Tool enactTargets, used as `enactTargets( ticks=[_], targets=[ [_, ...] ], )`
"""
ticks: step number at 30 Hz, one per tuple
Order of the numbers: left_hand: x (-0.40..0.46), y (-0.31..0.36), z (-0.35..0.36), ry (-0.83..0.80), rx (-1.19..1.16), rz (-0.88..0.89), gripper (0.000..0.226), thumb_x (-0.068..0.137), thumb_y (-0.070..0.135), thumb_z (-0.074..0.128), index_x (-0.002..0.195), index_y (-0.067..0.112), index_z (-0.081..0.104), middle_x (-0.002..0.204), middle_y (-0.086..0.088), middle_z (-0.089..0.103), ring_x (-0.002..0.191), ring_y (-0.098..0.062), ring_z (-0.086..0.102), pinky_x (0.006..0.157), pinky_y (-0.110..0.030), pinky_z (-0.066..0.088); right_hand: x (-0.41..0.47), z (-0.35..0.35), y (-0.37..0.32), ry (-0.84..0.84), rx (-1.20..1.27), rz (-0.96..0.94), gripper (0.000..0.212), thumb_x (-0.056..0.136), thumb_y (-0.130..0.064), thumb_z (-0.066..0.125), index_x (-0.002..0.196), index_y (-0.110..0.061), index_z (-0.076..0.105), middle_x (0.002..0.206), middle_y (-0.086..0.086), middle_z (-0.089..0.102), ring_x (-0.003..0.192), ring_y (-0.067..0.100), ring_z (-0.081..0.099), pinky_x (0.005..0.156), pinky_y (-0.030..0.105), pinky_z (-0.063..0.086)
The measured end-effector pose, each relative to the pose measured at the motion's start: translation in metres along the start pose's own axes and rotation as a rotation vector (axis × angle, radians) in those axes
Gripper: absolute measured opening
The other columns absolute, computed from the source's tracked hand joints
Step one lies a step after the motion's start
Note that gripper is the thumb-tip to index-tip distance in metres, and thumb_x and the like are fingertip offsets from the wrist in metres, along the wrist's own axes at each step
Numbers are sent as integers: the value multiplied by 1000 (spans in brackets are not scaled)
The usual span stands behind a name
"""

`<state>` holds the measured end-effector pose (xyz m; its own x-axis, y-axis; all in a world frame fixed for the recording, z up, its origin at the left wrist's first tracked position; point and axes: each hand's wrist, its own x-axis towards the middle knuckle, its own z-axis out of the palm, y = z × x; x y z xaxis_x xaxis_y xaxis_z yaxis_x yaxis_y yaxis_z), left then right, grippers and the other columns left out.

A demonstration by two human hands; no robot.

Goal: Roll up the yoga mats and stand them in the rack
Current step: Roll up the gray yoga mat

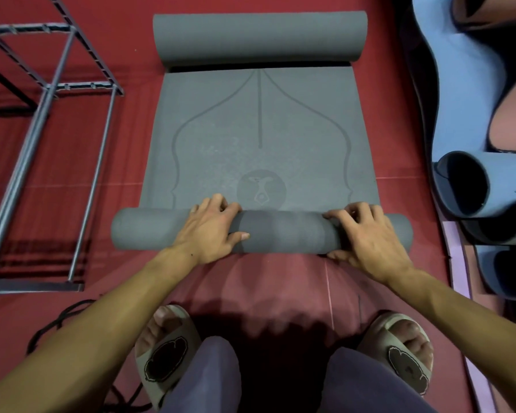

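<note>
A grey yoga mat [259, 135] lies on the red floor in front of me, rolled at both ends. The near roll [283, 234] runs left to right under my hands. My left hand [212, 231] grips it left of centre, fingers curled over the top, thumb on the near side. My right hand [367, 234] grips it right of centre the same way. The far roll [259, 37] lies at the mat's other end. A grey metal rack [51, 93] stands at the left, with nothing in it.
Blue mats [471, 186], partly rolled and wavy, are piled along the right edge, with a lilac mat [459, 263] flat below them. A black cable [57, 323] lies on the floor at lower left. My feet in beige slippers [164, 353] stand just behind the near roll.
</note>
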<state>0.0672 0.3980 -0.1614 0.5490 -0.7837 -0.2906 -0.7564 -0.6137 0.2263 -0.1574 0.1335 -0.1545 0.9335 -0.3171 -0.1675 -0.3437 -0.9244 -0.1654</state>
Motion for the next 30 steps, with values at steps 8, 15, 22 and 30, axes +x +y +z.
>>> enactTargets(
  ticks=[8, 15, 22, 30],
  targets=[
    [11, -19, -8, 21, -88, 8, 81, 88, 83, 34, 138, 24, 58, 126, -5, 60, 119, -32, 58, 104, -45, 47, 35, -22, 14, -190, 39, -2, 82, 81, -66, 76, 154, -49, 41, 138, -5, 52, 128, 25, 48, 99, 44, 45],
    [13, -17, -9, 37, 103, -31, 100, 70, 91, 61, 150, 31, 50, 124, -4, 49, 113, -29, 50, 99, -45, 47, 65, -46, 12, -342, -49, -3, 77, 90, -65, 68, 158, -47, 36, 147, -3, 58, 138, 24, 52, 107, 44, 44],
    [19, -13, -19, 22, 55, -79, 90, 75, 81, 70, 139, 21, 52, 122, -8, 60, 115, -33, 59, 101, -44, 47, 57, -42, 15, -193, 1, 85, 67, 81, -70, 74, 139, -39, 57, 133, 0, 59, 122, 31, 50, 98, 47, 47],
    [24, -13, -29, 7, -56, -104, 86, 77, 76, 73, 135, 15, 53, 130, -13, 60, 120, -38, 57, 103, -44, 45, 40, -19, 14, 28, 61, 8, 51, 90, -53, 71, 130, -21, 66, 124, 4, 72, 111, 34, 59, 96, 45, 53]
  ],
)
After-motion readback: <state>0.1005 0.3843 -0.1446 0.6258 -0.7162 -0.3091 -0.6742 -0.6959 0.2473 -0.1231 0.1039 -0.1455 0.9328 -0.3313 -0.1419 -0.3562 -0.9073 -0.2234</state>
